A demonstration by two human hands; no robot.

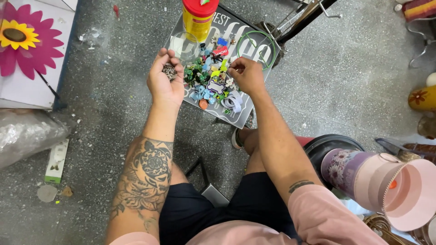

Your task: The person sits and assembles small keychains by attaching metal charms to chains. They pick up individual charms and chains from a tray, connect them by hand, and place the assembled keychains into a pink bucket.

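small trinkets [211, 84] lie in a colourful heap on a dark printed board [243, 115] out in front of us, far-centre of the scene, above our knees. we see bits of green, blue, orange + a white bone-shaped piece in the pile. our left hand [164, 80] is at the left edge of the heap, palm up, fingers curled together into a cup w/ a little cluster of dark metal bits [169, 71] resting in it. our right hand [246, 75] is at the right edge of the heap, fingertips drawn together in a pinch; what's between them is too small to tell. a roll of white tape [234, 100] sits on the near side of the pile, just by the right wrist. a green ring [257, 49] lies on the board's far right, and a yellow can w/ a red lid [198, 17] stands at its far end. far left there's a white box w/ a pink-and-yellow flower [23, 38]. near right, a pink floral round box [377, 181] lies on its side, open end toward the right.
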